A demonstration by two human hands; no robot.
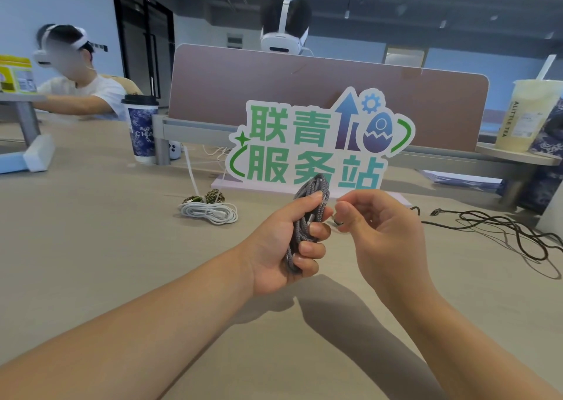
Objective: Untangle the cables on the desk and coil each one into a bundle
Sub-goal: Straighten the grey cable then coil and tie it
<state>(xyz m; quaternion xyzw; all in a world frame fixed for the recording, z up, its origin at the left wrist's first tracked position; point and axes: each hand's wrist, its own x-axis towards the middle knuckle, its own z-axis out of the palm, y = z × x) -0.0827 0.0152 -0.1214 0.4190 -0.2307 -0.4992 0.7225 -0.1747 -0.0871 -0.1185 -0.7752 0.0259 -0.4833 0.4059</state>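
Head view, entries listed from the grip outward.

1. Left hand: fingers and thumb curled tight round a grey braided cable, which is folded into a bundle of several loops. The bundle stands roughly upright above the desk, its top loop rising past the thumb.
2. Right hand: just beside the bundle, thumb and forefinger pinched on the cable's small dark free end, other fingers curled.
3. White cable: coiled flat on the desk, beyond the grip and to its left.
4. Green patterned cable: a small bundle touching the far edge of the white coil.
5. Black cable: loose, uncoiled loops on the desk to the right of the grip.
6. Standing sign: green characters, directly behind the grip.
7. Brown partition: behind the sign, with a white headset showing above it.
8. Lidded paper cup: far left.
9. Tea cup with straw: far right.
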